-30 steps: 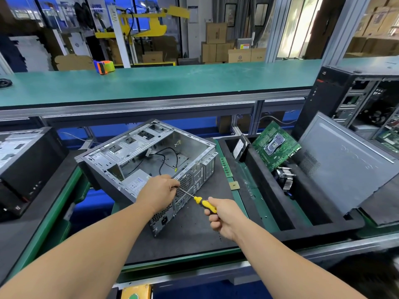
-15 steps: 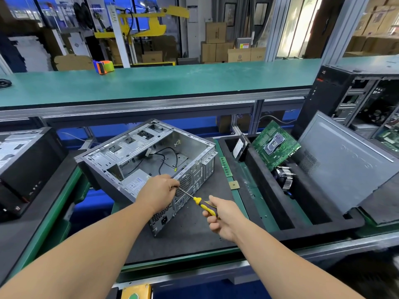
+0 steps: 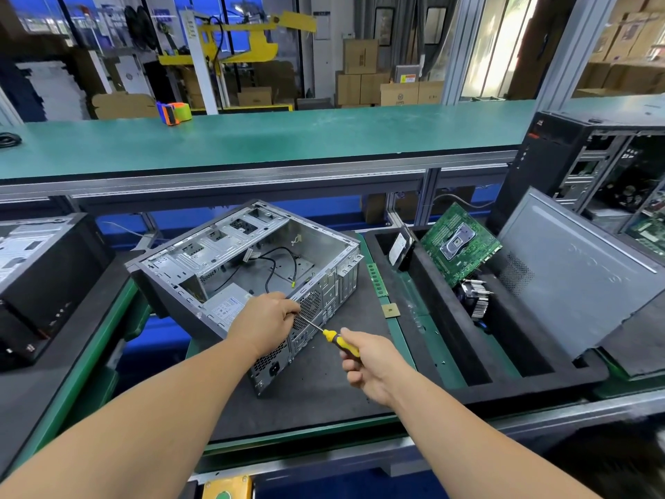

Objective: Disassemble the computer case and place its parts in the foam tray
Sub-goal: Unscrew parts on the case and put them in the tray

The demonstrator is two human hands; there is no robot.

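Bare grey metal, the computer case (image 3: 252,268) lies on its side with the open face up on the dark mat of your surface (image 3: 324,387), black cables loose inside it; your left hand (image 3: 264,325) is curled over its near rear edge, gripping it beside the vent grille; your right hand (image 3: 370,365) is clamped round the yellow handle of the screwdriver (image 3: 340,342), whose thin shaft reaches toward the case's back panel, the tip hidden behind your left fingers; just to the right stands the black foam tray (image 3: 442,333), holding a green motherboard (image 3: 458,244) tilted against its wall, a finned heatsink (image 3: 476,300) below it, and a grey side panel (image 3: 572,271) leaning in the far slot.
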